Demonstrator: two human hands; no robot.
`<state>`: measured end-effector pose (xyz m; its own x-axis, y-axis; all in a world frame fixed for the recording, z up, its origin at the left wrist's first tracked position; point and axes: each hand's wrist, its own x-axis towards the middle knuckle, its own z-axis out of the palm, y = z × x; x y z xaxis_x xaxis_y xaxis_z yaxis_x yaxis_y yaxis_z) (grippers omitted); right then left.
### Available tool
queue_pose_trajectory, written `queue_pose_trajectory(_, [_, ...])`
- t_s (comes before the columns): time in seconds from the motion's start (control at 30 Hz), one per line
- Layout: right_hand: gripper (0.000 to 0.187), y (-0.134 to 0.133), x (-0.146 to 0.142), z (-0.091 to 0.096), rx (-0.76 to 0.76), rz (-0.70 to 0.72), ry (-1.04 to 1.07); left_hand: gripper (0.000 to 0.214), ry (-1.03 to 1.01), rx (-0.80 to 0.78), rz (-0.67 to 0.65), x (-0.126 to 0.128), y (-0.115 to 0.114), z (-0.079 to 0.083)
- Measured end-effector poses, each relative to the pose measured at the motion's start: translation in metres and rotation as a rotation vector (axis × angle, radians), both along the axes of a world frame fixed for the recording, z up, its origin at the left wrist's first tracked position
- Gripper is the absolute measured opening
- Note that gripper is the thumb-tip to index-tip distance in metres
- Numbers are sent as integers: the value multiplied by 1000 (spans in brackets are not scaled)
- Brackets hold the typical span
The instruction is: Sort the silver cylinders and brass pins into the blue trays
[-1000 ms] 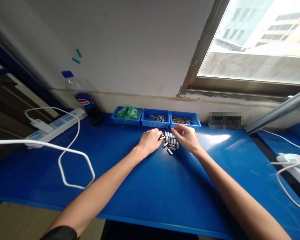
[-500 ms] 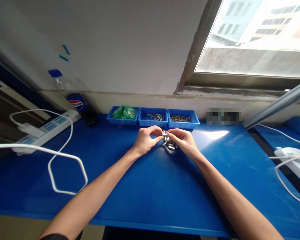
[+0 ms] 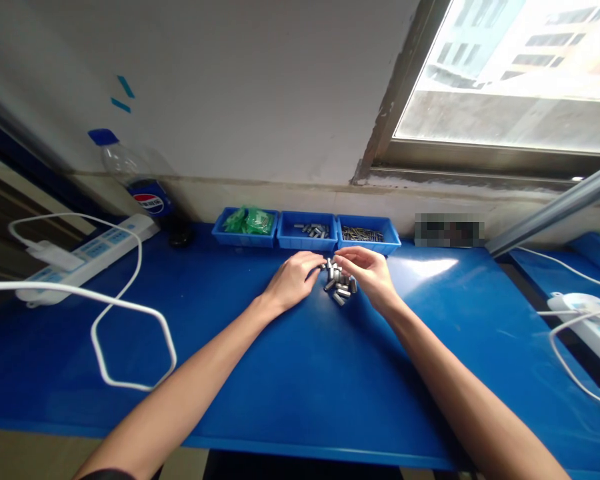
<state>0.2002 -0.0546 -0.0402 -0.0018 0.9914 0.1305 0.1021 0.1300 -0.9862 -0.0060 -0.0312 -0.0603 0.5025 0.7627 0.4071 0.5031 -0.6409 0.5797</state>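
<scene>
Well, the one bit of branding I can pick out is on the bottle (image 3: 139, 181) at the far left: its blue label (image 3: 149, 200) carries a round red, white and blue Pepsi emblem with Chinese characters across the white band, too small for me to read surely. The power strip (image 3: 97, 253) left of it bears pale blue printing that I can't make out.

My forearms come in from the near left and near right and meet at the middle of the blue table (image 3: 280, 373). The left hand (image 3: 291, 280) lies back upward, wrist low, its fingers reaching over the left edge of a pile of short metal pieces (image 3: 343, 293). The right hand (image 3: 371, 272) arches in from the right, fingers curled, thumb and index close together at the pile's far side. I can't tell whether either hand's fingers are clamped on a piece.

The pile sits on the table between both hands, near side of three blue trays: the left tray (image 3: 245, 241) with green packets (image 3: 257, 221), the middle tray (image 3: 305, 244) with similar metal pieces, the right tray (image 3: 393, 245) with thin pins (image 3: 363, 234).
</scene>
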Motion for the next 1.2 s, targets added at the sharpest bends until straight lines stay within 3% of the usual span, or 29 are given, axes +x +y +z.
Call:
queue_pose_trajectory(0.13, [40, 21, -10, 7, 76, -14, -1, 28, 127, 56, -27, -2, 3, -5])
queue_pose_trajectory(0.27, [45, 34, -19, 11, 113, -15, 69, 20, 169, 37, 27, -6, 1, 1])
queue_pose_trajectory(0.5, [30, 16, -7, -3, 189, -99, -17, 12, 54, -44, 27, -10, 0, 6])
queue_pose_trajectory(0.63, [26, 10, -2, -9, 188, -167, -69, 11, -186, -178, 68, -2, -3, 3])
queue_pose_trajectory(0.83, [26, 5, -8, -6, 164, -73, -92, 37, -671, -553, 120, 10, -6, 1])
queue_pose_trajectory(1.2, [38, 1, -7, -5, 114, 82, -112, 46, -823, -660, 125, 11, -8, 0])
